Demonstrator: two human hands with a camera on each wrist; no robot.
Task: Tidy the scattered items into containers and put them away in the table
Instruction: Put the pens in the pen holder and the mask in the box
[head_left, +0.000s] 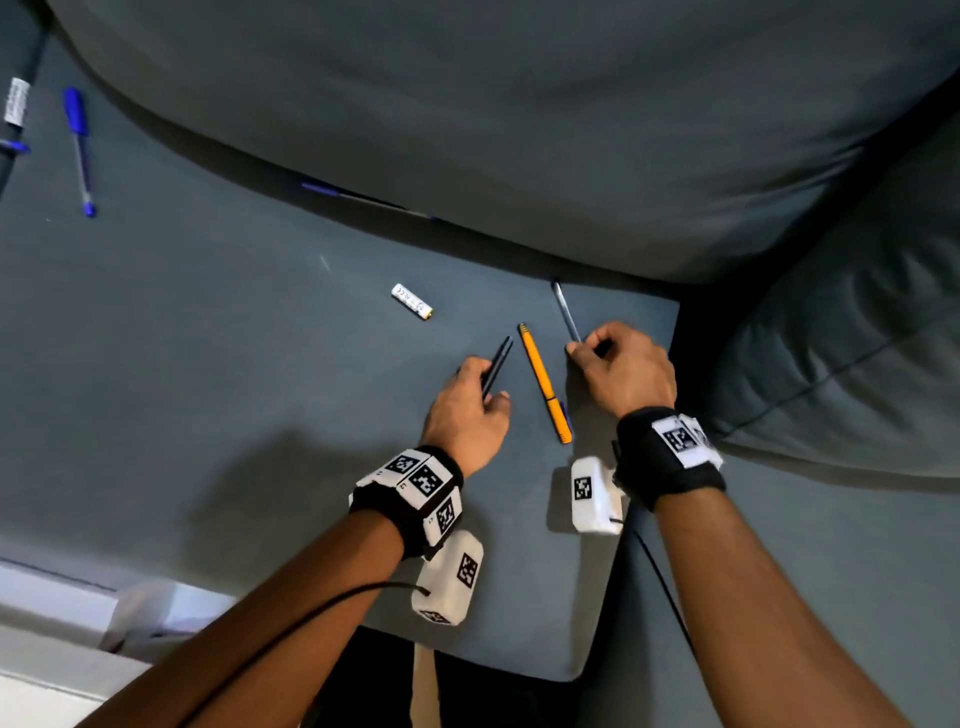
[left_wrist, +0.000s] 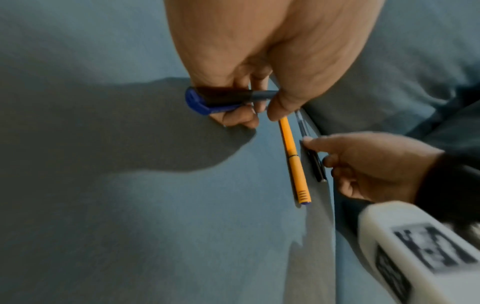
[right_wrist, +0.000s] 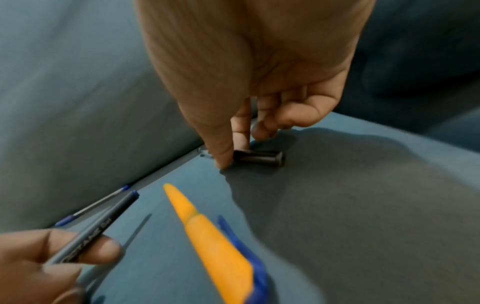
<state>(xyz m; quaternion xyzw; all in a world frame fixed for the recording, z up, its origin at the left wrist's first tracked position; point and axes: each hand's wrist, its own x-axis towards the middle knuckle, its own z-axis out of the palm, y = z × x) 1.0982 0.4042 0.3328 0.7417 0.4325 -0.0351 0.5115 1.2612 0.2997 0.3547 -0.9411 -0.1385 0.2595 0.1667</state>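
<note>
The grey sofa seat (head_left: 208, 338) carries everything here, with the back cushion (head_left: 519, 104) bulging over its far edge and a side cushion (head_left: 857, 338) off to the right. Over the seat's right part, the left hand (head_left: 470, 402) has its fingers and thumb curled around a dark pen with a blue cap (head_left: 496, 364), lifted a little off the fabric with its tip pointing away. The right hand (head_left: 626, 366) pinches the near end of a clear-barrelled pen with a black cap (head_left: 566, 312) between thumb and forefinger; that pen lies on the seat by its right edge, its far end reaching toward the back cushion. Between the two hands an orange pen (head_left: 545, 384) lies flat on the seat, apart from both, blue clip end nearest the person. Further left, along the crease under the back cushion, a blue-capped pen (head_left: 363, 200) is half tucked in. At the far left another blue pen (head_left: 78, 150) lies in the open, next to a dark tube with a white label (head_left: 15, 104) at the frame's edge. Smallest is a white battery (head_left: 411, 301), lying on its side just left of the held pens.
</note>
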